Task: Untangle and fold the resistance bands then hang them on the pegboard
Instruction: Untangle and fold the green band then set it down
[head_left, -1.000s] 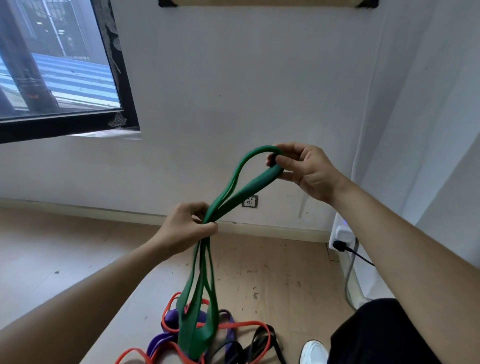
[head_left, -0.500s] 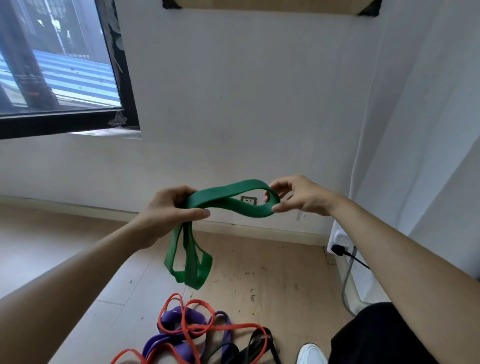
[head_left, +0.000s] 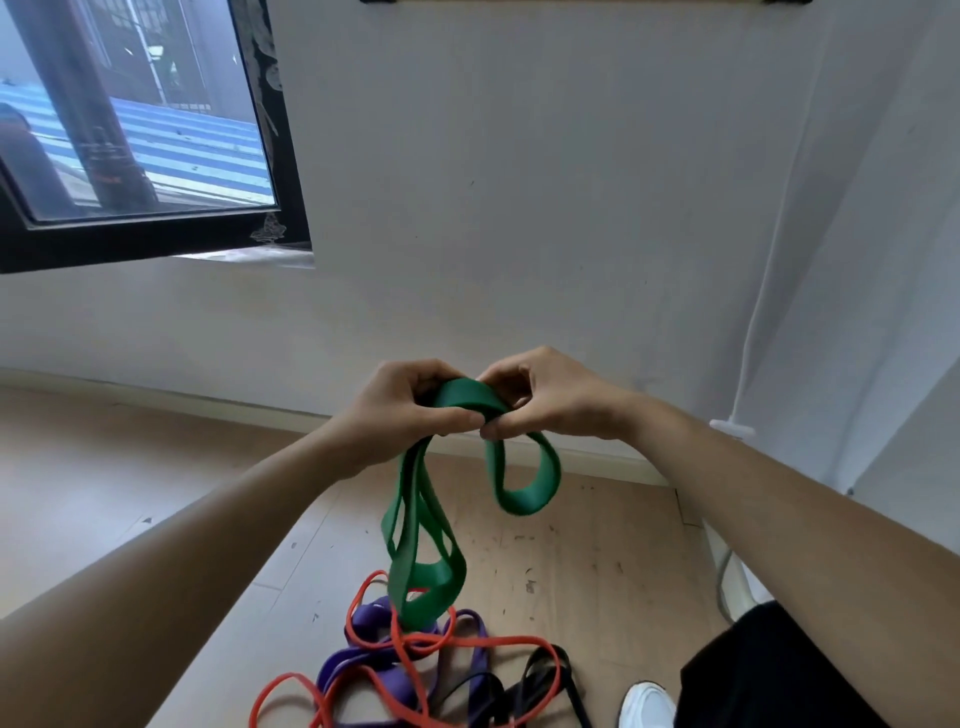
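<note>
One wide-angle camera, worn on the head, looks forward and down from above and behind the green band (head_left: 465, 396), which sits near the lens at mid-frame. The left hand (head_left: 400, 410) and right hand (head_left: 553, 400) grip it from either side, their forearms running in from the lower corners. Beyond the band stands a white wall (head_left: 519, 208); up and left of the band, a window (head_left: 140, 130); below it, wooden floor (head_left: 130, 493) with a pile of bands (head_left: 363, 670). Straight edges bow toward the frame's borders.
</note>
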